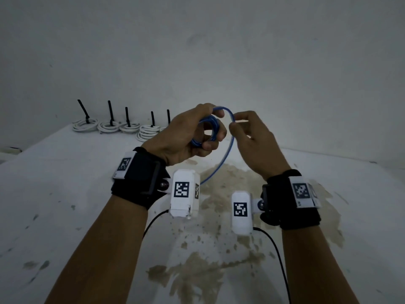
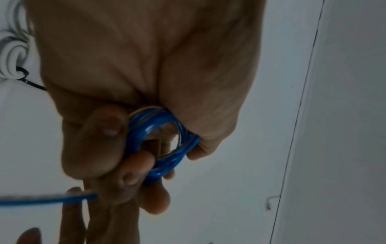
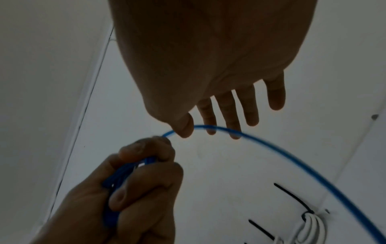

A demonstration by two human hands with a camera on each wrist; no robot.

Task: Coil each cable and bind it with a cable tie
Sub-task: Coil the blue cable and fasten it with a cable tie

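So my left hand (image 1: 186,137) is up in the air over the table (image 1: 65,194), fingers curled right round the blue coil (image 2: 163,143), a small bundle of loops stacked together. From the left wrist camera you can see the loops sitting between my thumb and fingertips, thumb pressed on one side, and a bit of gap showing through the middle of the ring

The loose end of the blue cable (image 1: 228,150) arcs out of the top of the coil, bends over to the right and then drops down toward me, going behind the white tag box on my left wrist. My right hand (image 1: 252,137) is just right of the coil, thumb and index finger pinching that arc near its top. In the right wrist view the other three fingers are pretty much straight and spread, not touching anything, with the cable running under them

Both hands are close together, nearly touching at the fingertips

Far left on the table, up against the wall (image 1: 263,51), there's a row of white coils (image 1: 109,126), each with a black tie (image 1: 110,113) sticking up. The near part of the table has brownish stains (image 1: 219,270)
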